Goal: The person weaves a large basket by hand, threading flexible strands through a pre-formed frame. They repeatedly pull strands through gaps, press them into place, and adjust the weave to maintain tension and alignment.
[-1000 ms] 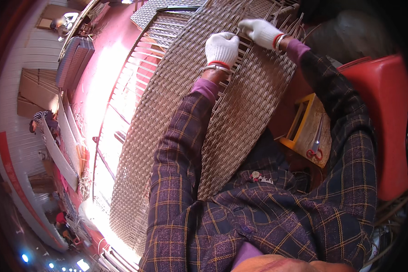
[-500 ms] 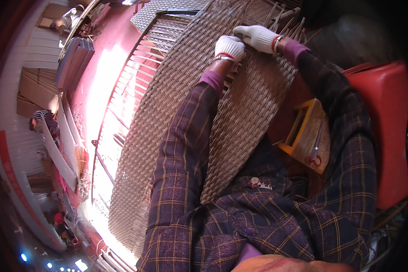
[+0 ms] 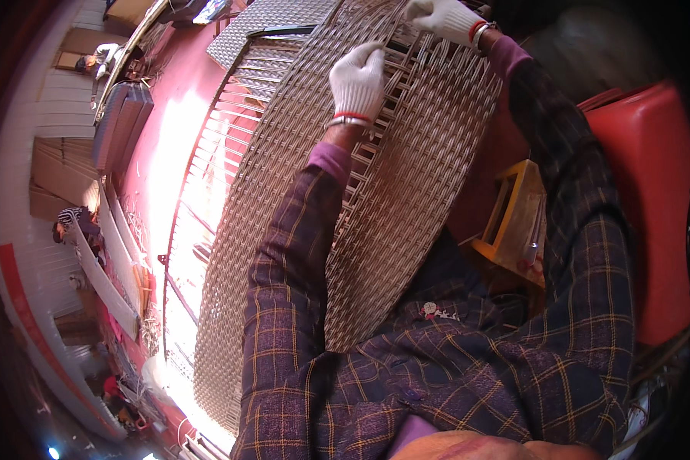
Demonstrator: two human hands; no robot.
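Observation:
A curved wicker panel (image 3: 422, 169) of woven grey-brown strands stretches in front of me, with an open strip of bare crosswise rods running along its middle. Over the left side of that strip is my left hand (image 3: 358, 80), in a white knitted glove, its fingers curled closed; anything inside them is hidden. My right hand (image 3: 448, 19), gloved the same way, is at the panel's far end near loose strand ends. Its fingers are bent together, and what they grip cannot be made out.
To my right stands a red plastic chair-like object (image 3: 644, 207). A yellow-framed wooden stool (image 3: 506, 222) sits beside my knees, with scissors (image 3: 534, 261) on it. Left of the panel lies a frame of thin bars (image 3: 222, 146). Other people (image 3: 77, 222) are at far left.
My hands have moved apart: the left shifted left, the right went farther away. More of the panel's open rod strip now shows between them.

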